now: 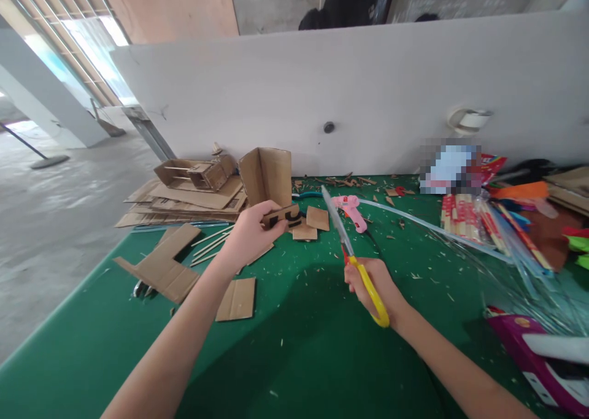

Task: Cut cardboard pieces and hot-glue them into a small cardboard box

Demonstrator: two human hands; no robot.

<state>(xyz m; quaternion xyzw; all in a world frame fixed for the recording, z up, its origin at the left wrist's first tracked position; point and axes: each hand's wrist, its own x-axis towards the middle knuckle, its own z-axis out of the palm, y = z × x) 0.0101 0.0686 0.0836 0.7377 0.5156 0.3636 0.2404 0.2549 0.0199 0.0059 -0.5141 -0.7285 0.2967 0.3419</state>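
My left hand (251, 235) pinches a small strip of cardboard (289, 215) with dark print on it, held above the green table. In my right hand (375, 281) is a pair of scissors (338, 219) with yellow handles, its blades pointing up and away from me. The scissors and the strip are apart. Just beyond the blades lies a pink glue gun (352, 210) with a clear glue stick behind it. Small cardboard squares (317, 218) rest near my left hand, and another cardboard square (237, 299) lies closer to me.
Stacked cardboard sheets (184, 201) and a cardboard structure (202, 175) stand at the back left, beside a folded cardboard piece (267, 170). Thin wooden sticks (209, 245) lie left. Wrapped sticks (464, 219), clear glue sticks (524, 272) and a purple-and-white object (534, 357) occupy the right.
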